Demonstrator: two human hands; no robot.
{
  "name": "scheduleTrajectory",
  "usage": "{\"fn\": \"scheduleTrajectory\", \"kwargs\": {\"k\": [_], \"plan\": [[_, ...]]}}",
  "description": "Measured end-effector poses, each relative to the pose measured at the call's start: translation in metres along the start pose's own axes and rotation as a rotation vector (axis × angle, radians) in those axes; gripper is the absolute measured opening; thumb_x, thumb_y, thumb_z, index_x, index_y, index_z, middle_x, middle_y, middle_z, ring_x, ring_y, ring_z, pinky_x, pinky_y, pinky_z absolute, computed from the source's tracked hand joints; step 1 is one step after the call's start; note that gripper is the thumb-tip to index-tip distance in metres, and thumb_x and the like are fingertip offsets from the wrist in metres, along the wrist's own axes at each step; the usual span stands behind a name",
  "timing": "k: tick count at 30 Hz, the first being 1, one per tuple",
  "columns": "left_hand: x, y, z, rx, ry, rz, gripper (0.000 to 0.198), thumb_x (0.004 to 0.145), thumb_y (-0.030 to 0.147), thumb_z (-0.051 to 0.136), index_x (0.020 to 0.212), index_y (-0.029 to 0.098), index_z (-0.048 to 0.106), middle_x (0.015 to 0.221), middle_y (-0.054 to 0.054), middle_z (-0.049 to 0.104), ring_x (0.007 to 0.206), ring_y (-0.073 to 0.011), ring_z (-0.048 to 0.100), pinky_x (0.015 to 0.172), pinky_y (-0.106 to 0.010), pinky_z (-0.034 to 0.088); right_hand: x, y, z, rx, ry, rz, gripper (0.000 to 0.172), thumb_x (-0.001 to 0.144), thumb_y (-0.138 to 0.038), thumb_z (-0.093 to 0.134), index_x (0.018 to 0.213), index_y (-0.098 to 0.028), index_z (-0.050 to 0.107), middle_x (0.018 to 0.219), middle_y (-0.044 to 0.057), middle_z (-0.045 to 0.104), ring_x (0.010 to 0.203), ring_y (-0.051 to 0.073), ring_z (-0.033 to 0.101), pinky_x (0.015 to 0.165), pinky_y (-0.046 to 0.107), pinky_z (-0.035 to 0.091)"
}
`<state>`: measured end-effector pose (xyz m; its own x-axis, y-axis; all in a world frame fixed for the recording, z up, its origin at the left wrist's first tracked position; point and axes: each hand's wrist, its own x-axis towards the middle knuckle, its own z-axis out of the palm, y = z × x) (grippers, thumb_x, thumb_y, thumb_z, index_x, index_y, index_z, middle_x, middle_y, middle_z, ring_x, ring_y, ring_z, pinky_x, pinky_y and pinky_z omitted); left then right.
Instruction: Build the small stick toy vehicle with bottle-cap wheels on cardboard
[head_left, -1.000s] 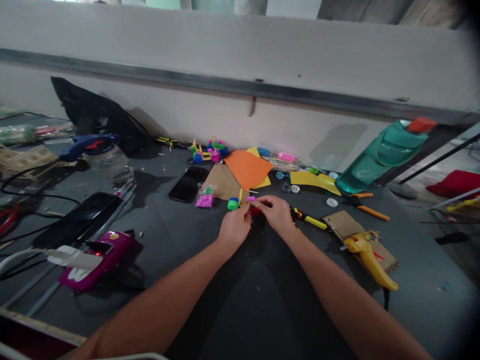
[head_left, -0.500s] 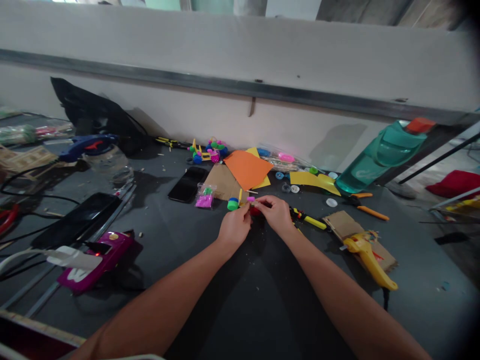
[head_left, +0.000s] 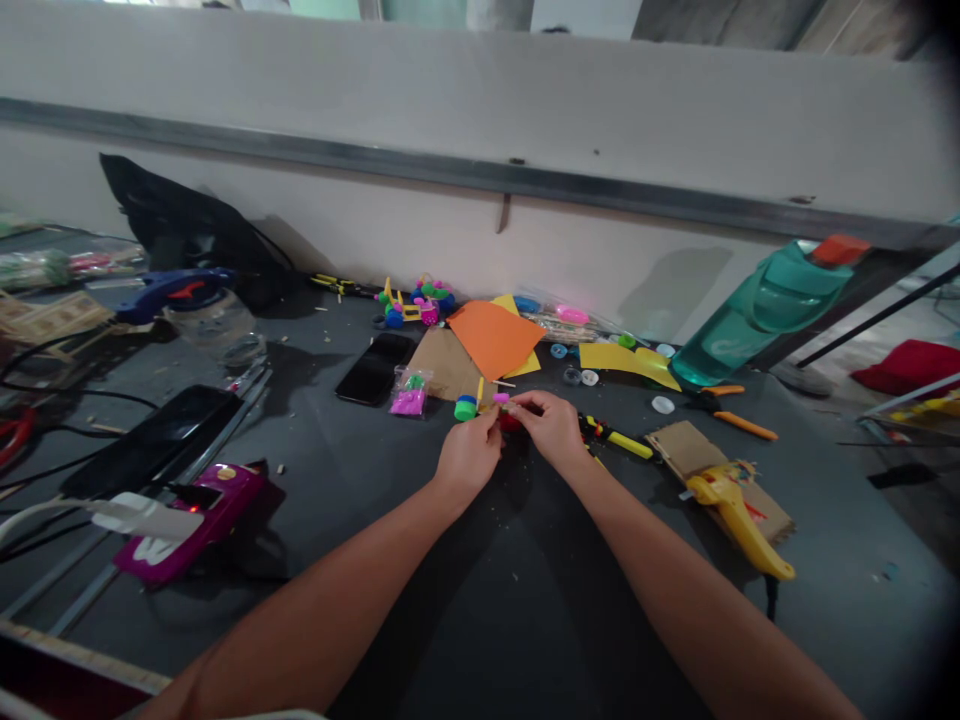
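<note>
Red piece (head_left: 511,423) mostly hidden between hands; pink bit (head_left: 501,398) too small to identify.

small toy assembly (head_left: 504,408) btwn both hands' fingertips, mid-table, just above the dark surface: pink bit on top, red part below, mostly hidden by fingers. yellow stick w/ green-blue cap (head_left: 466,407) juts out at its left.
</note>
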<state>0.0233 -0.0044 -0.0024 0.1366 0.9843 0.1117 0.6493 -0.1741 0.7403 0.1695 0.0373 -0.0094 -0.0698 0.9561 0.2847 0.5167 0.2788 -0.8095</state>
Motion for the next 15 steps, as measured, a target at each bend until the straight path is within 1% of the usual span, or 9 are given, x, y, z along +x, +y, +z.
{"fn": "scheduleTrajectory", "kwargs": {"k": [7,15], "plan": [[0.0002,-0.0001,0.0002,0.005,0.014,0.015,0.039,0.087,0.020,0.034,0.122,0.023,0.052,0.068,0.000,0.065,0.054,-0.0108,0.058,0.054,-0.020,0.042,0.0000,-0.0009,0.0001,-0.010,0.012,0.007,0.017,0.074,-0.034,0.059,0.080,-0.022,0.069,0.075,0.002,0.070,0.070,0.018,0.063,0.065,0.028,0.048],[0.0005,0.0017,-0.0007,0.012,-0.005,-0.015,0.040,0.087,0.019,0.033,0.122,0.023,0.052,0.070,-0.001,0.065,0.054,-0.0105,0.058,0.053,-0.019,0.042,0.0001,-0.0016,0.0000,-0.018,0.011,0.005,0.017,0.074,-0.033,0.060,0.081,-0.021,0.069,0.076,0.002,0.070,0.070,0.018,0.063,0.065,0.028,0.048]]}}
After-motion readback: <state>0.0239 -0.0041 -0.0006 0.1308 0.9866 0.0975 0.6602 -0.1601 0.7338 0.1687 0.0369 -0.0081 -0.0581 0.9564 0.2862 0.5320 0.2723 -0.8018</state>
